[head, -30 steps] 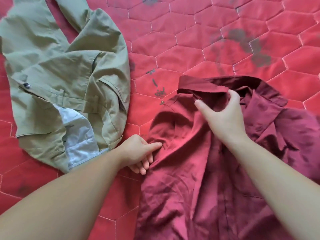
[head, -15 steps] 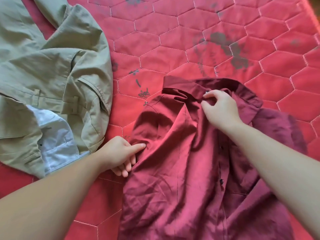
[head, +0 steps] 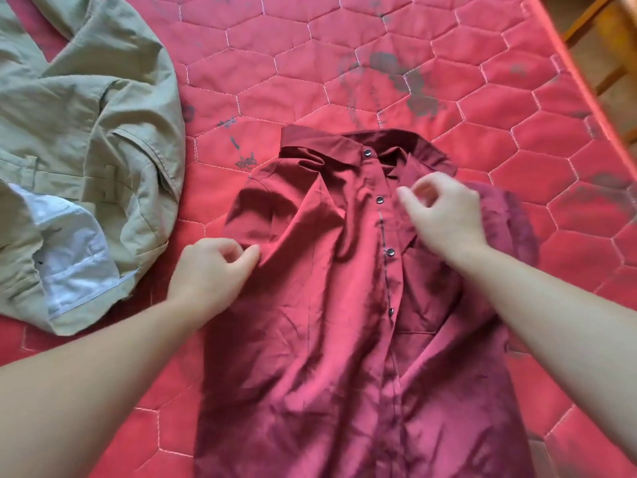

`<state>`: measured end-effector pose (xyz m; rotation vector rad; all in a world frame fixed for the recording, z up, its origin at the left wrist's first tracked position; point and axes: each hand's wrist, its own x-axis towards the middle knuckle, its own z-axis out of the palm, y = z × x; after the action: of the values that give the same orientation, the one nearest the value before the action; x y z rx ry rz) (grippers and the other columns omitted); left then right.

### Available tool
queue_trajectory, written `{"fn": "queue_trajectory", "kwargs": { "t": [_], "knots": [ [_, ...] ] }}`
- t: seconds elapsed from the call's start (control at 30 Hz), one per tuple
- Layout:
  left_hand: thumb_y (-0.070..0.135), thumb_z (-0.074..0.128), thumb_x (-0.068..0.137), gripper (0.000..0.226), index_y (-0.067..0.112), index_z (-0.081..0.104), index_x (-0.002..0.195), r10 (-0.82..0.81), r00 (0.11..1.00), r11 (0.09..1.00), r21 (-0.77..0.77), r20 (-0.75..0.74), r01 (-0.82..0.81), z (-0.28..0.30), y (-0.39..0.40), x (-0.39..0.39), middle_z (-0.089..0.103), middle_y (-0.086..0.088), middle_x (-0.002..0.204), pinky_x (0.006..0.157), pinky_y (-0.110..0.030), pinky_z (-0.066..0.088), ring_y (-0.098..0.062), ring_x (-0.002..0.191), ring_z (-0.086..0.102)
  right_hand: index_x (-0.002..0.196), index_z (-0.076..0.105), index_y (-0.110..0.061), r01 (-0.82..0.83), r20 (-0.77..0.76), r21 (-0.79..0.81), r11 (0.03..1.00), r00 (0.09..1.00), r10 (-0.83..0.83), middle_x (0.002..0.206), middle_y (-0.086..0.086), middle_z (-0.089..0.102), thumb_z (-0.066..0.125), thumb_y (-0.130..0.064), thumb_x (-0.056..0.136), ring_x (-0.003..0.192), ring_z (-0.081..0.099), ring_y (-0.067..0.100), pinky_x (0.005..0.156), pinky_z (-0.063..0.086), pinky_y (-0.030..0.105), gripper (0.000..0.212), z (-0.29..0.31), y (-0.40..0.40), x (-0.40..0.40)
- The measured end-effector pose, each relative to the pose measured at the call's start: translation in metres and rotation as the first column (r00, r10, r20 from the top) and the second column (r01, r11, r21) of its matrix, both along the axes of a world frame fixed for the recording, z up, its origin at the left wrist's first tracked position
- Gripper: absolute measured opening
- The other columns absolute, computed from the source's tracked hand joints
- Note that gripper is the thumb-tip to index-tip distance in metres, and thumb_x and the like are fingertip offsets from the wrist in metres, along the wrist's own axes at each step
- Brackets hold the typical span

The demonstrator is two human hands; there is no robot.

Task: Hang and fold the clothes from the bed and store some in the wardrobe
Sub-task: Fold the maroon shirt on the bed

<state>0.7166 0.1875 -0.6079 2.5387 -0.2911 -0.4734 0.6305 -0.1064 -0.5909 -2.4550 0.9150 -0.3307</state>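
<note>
Underneath everything lies the red quilt (head: 448,98), stitched in hexagons and smudged with grey marks. On it, front up and rumpled, the maroon shirt (head: 327,322) runs from its collar toward the person, buttons down the middle. Khaki trousers (head: 86,132) sit bunched to its left, apart from it. The left hand (head: 210,270) pinches the shirt's sleeve edge. The right hand (head: 444,215) hovers blurred over the chest, fingers loosely curled, gripping nothing I can see.

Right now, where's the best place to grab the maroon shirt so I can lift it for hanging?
Probably pinch the maroon shirt at both shoulder seams beside the collar, coming from above: it lies front-up and buttoned, collar farthest from you, so it should hang straight.
</note>
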Motion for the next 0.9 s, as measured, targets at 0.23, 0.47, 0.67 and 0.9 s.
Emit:
{"fn": "queue_trajectory", "kwargs": {
  "t": [0.23, 0.47, 0.67, 0.9],
  "knots": [
    [0.049, 0.056, 0.086, 0.044, 0.036, 0.052, 0.128, -0.425, 0.891, 0.902, 0.156, 0.163, 0.402, 0.004, -0.061, -0.047, 0.048, 0.004, 0.135, 0.097, -0.040, 0.035, -0.023, 0.124, 0.041, 0.078, 0.063, -0.009, 0.152, -0.241, 0.394, 0.906, 0.969, -0.057, 0.078, 0.005, 0.064, 0.067, -0.030, 0.080, 0.080, 0.058, 0.025, 0.067, 0.041, 0.029, 0.021, -0.009, 0.030, 0.044],
    [0.069, 0.024, 0.085, 0.069, 0.048, 0.011, 0.149, -0.542, 0.831, 0.819, 0.299, 0.125, 0.490, -0.009, -0.066, -0.060, 0.009, 0.006, 0.163, 0.117, -0.047, 0.000, -0.020, 0.149, 0.003, 0.085, 0.056, -0.019, 0.140, 0.282, 0.370, 0.918, 0.925, -0.255, 0.073, -0.013, 0.056, 0.054, -0.020, 0.091, 0.073, 0.049, 0.006, 0.074, 0.039, 0.023, 0.007, 0.013, -0.006, 0.007],
    [0.078, 0.012, 0.077, 0.079, 0.049, 0.003, 0.149, -0.567, 0.818, 0.794, 0.331, 0.098, 0.511, -0.021, -0.078, -0.066, 0.002, 0.008, 0.163, 0.116, -0.055, 0.001, -0.021, 0.149, -0.001, 0.105, 0.062, -0.010, 0.233, -0.009, 0.229, 0.945, 0.971, -0.237, 0.111, 0.012, 0.066, 0.050, -0.025, 0.095, 0.107, 0.057, 0.030, 0.087, 0.035, 0.030, 0.022, -0.007, -0.048, -0.010],
    [0.085, 0.018, 0.075, 0.085, 0.048, 0.009, 0.150, -0.478, 0.868, 0.838, 0.367, 0.136, 0.404, -0.034, -0.049, -0.052, 0.004, 0.005, 0.164, 0.114, -0.063, 0.002, -0.024, 0.150, -0.001, 0.072, 0.060, -0.020, 0.259, -0.216, 0.599, 0.757, 0.964, -0.159, 0.066, -0.007, 0.050, 0.067, -0.065, 0.072, 0.066, 0.053, 0.017, 0.062, 0.051, 0.030, 0.046, 0.003, -0.049, 0.023]
  ]
}}
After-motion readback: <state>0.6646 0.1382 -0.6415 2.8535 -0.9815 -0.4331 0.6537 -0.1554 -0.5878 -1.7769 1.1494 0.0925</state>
